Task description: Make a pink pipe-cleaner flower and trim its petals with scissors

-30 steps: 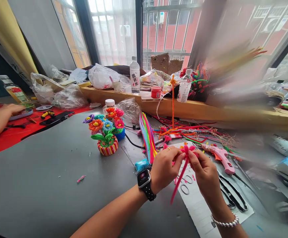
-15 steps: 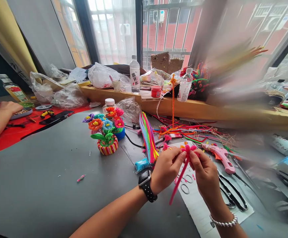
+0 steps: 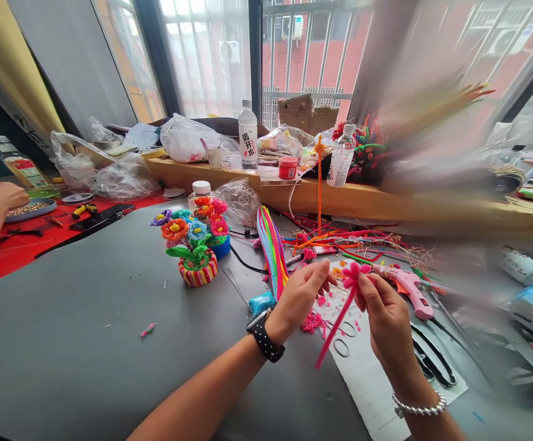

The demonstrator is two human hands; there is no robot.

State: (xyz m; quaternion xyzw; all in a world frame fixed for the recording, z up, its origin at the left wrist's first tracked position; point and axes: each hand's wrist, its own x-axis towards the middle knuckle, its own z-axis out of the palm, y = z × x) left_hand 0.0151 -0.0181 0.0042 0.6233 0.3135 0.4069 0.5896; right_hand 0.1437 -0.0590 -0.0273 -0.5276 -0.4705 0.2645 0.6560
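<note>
Your left hand (image 3: 296, 300) has come off the pink flower (image 3: 353, 275), where half a second ago both hands were at it. The flower now sits in your right hand (image 3: 385, 306) alone, pinched between thumb and fingers above the paper (image 3: 367, 383), its stem (image 3: 333, 332) slanting down to the left. Your left hand is just beside it, thumb and fingertips apart, with nothing visible in it.

Under your hands, pink scraps (image 3: 312, 323) lie beside the scissors (image 3: 341, 348), whose handle loops rest on the paper. The glue gun (image 3: 412, 293) lies past your right hand; a blue packet (image 3: 261, 303) is near your left wrist.

Farther left, the striped pot (image 3: 197, 274) holds orange, blue and purple flowers with green leaves. Behind it the blue pot (image 3: 221, 248) carries red and pink ones, close to a white-capped jar (image 3: 201, 188).

On the ledge (image 3: 243, 184), you have a cup (image 3: 215, 158) with sticks in it, a red tub (image 3: 288, 168) whose contents you can't see, and a capped water bottle (image 3: 248, 144). At far left, a co-worker's hand (image 3: 11, 195) is by a dish (image 3: 37, 214) of small beads.
</note>
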